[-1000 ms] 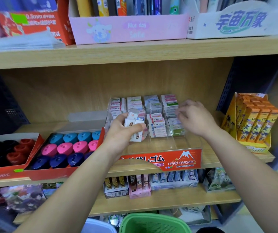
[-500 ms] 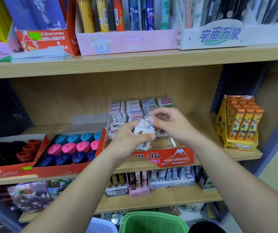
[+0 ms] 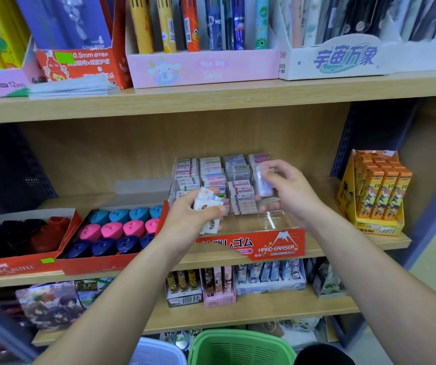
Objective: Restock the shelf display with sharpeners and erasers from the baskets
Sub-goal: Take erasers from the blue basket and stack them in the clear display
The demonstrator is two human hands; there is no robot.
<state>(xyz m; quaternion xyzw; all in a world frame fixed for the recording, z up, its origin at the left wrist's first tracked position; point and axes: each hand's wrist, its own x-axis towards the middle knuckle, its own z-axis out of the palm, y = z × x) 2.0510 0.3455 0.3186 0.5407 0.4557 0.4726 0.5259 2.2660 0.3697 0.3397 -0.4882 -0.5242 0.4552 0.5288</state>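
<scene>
A clear eraser display (image 3: 272, 222) with a red "HARD ERASER" front stands on the middle shelf, its rows partly filled with small wrapped erasers (image 3: 241, 196). My left hand (image 3: 193, 219) grips a bunch of white wrapped erasers (image 3: 206, 202) over the display's left front. My right hand (image 3: 288, 192) pinches one eraser (image 3: 263, 183), blurred by motion, above the right column. To the left, a red tray (image 3: 106, 267) holds blue, pink and navy sharpeners (image 3: 114, 229).
Another red tray (image 3: 6, 270) of dark sharpeners sits far left. An orange boxed display (image 3: 377, 193) stands right of the erasers. A green basket (image 3: 240, 347) and a white basket (image 3: 156, 351) sit below. Pen boxes line the upper shelf (image 3: 211, 101).
My right hand took one eraser from the bunch in my left hand and carried it back up and right over the display's right column. The camera drifted slightly.
</scene>
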